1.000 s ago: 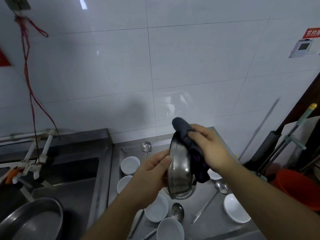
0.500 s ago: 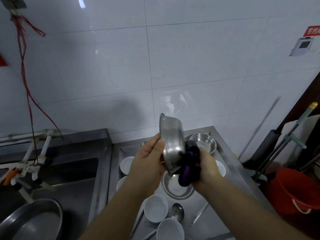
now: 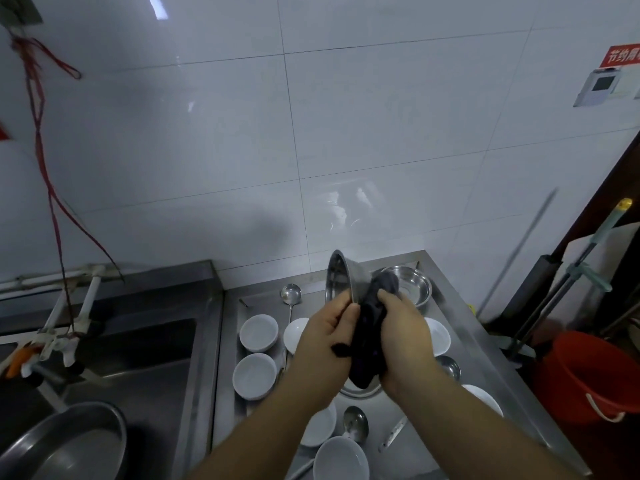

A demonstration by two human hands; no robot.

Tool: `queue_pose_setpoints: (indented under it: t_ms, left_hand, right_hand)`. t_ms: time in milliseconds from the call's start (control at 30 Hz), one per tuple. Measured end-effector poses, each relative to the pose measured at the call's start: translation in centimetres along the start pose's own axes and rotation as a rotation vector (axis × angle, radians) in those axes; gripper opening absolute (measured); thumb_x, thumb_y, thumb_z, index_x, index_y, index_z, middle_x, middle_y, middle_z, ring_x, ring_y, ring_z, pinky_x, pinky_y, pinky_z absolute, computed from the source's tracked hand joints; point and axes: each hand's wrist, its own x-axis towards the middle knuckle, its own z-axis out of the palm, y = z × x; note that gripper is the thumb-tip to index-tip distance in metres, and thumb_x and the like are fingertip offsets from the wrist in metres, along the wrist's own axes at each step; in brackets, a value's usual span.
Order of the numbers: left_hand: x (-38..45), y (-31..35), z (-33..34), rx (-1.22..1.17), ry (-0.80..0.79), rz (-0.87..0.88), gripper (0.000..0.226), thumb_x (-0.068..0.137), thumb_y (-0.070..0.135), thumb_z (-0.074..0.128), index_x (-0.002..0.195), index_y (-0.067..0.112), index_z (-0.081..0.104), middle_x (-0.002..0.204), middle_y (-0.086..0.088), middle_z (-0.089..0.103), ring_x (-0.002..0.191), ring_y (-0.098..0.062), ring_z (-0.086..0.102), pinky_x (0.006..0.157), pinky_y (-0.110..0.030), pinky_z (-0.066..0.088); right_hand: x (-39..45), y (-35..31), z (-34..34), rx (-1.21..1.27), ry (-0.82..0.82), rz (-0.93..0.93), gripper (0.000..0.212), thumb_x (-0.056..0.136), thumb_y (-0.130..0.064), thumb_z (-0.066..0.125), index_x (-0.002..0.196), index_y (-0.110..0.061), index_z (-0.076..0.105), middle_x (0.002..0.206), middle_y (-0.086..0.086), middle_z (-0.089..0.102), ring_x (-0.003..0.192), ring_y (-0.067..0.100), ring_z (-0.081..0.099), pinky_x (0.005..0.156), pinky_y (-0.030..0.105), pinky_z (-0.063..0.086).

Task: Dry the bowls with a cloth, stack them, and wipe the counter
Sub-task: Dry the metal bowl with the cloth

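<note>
Standing on edge above the bench (image 3: 460, 358), a steel bowl (image 3: 341, 277) was held with its rim running up and down and its hollow facing left; the left hand (image 3: 323, 344) clenched the lower rim, its fingers (image 3: 341, 308) curled over the edge; the right hand (image 3: 403, 336) grasped a bunched dark cloth (image 3: 369, 336) and pressed it against the bowl's outer, right-hand wall, so the cloth lay on the side away from the hollow; both hands met just below the bowl, touching through the cloth. A second steel bowl (image 3: 410, 285) sat upright on the bench just behind and to the right, nearer the right hand; it looked the likely base for stacking. Small white bowls (image 3: 258, 332) and ladles (image 3: 291, 294) lay spread over the bench beneath the arms. Judging from this, drying was in hand, and the inside probably needed the cloth brought round the rim leftward.
</note>
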Motion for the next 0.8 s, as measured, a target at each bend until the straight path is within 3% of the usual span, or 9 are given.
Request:
queue_pose_setpoints:
  t_ms: [167,233,300,400,467,567,667,733,800]
  left_hand:
    - [-1.5,-0.3,0.4,-0.028,-0.062,-0.009,0.031,0.112,0.009,0.043,0.117,0.015,0.074,0.099,0.0,0.077,0.095,-0.014,0.074,0.084,-0.027,0.061]
    - [-2.0,-0.5,0.6,0.001,-0.092,0.009,0.028,0.11,0.016,0.045,0.119,0.009,0.071,0.104,-0.014,0.075,0.102,-0.034,0.072,0.094,-0.045,0.063]
    - [-2.4,-0.9,0.6,0.125,-0.119,0.045,0.031,0.107,0.028,0.046,0.118,0.012,0.069,0.106,-0.017,0.073,0.107,-0.04,0.069,0.1,-0.056,0.057]
    - [-2.4,-1.4,0.1,0.354,-0.13,0.09,0.027,0.108,0.033,0.044,0.12,0.035,0.068,0.095,0.006,0.074,0.092,-0.014,0.07,0.087,-0.032,0.058]
    - [-2.1,-1.4,-0.5,0.392,-0.135,0.078,0.033,0.109,0.031,0.043,0.125,0.048,0.066,0.096,0.015,0.075,0.09,-0.002,0.069,0.081,-0.019,0.055]
    - [-1.4,-1.6,-1.2,0.451,-0.18,0.047,0.038,0.109,0.027,0.042,0.132,0.049,0.063,0.093,0.013,0.076,0.078,-0.003,0.068,0.074,-0.026,0.057]
    - [-1.1,-1.8,-1.5,0.574,-0.256,0.047,0.039,0.11,0.019,0.042,0.132,0.043,0.064,0.076,-0.001,0.07,0.054,-0.003,0.048,0.058,-0.023,0.043]
    - [-1.0,-2.1,-1.8,0.693,-0.3,0.07,0.028,0.11,0.022,0.043,0.123,0.034,0.065,0.066,0.004,0.061,0.053,-0.003,0.047,0.057,-0.022,0.039]
    - [-1.1,-2.1,-1.9,0.833,-0.345,0.126,0.016,0.111,0.028,0.044,0.106,0.033,0.058,0.063,0.013,0.05,0.06,0.003,0.05,0.062,-0.024,0.037]
  right_hand:
    - [2.3,-1.5,-1.8,0.075,-0.02,0.1,0.036,0.09,-0.037,0.065,0.113,-0.012,0.077,0.096,0.014,0.078,0.084,0.031,0.076,0.088,0.047,0.062]
    - [2.9,-1.8,-2.3,0.126,-0.078,0.198,0.038,0.092,-0.035,0.064,0.114,-0.008,0.077,0.106,0.02,0.072,0.095,0.036,0.07,0.103,0.053,0.055]
    - [3.1,-1.8,-2.9,0.124,-0.116,0.264,0.032,0.092,-0.033,0.062,0.107,-0.009,0.077,0.104,0.02,0.07,0.096,0.036,0.068,0.099,0.051,0.057]
    - [2.9,-0.8,-3.7,0.085,-0.143,0.322,0.03,0.093,-0.026,0.057,0.094,-0.005,0.078,0.089,0.015,0.073,0.075,0.03,0.074,0.068,0.038,0.063]
    - [2.7,0.0,-4.1,0.025,-0.139,0.303,0.033,0.093,-0.024,0.056,0.085,-0.006,0.082,0.089,0.016,0.076,0.075,0.029,0.076,0.066,0.038,0.063]
    - [2.6,0.0,-4.3,-0.05,-0.09,0.22,0.028,0.091,-0.023,0.059,0.076,-0.012,0.08,0.081,0.011,0.074,0.069,0.024,0.073,0.068,0.035,0.06]
    - [3.0,0.0,-4.3,-0.147,-0.035,0.145,0.025,0.095,-0.026,0.061,0.096,-0.008,0.078,0.083,0.012,0.076,0.073,0.025,0.073,0.065,0.035,0.058]
    - [3.4,-0.1,-4.6,-0.159,-0.005,0.106,0.024,0.095,-0.029,0.063,0.096,-0.008,0.075,0.078,0.01,0.074,0.066,0.024,0.072,0.054,0.033,0.058]
    - [3.7,-0.3,-5.0,-0.111,-0.016,0.11,0.033,0.089,-0.04,0.073,0.098,-0.008,0.074,0.086,0.011,0.075,0.074,0.027,0.076,0.06,0.04,0.064]
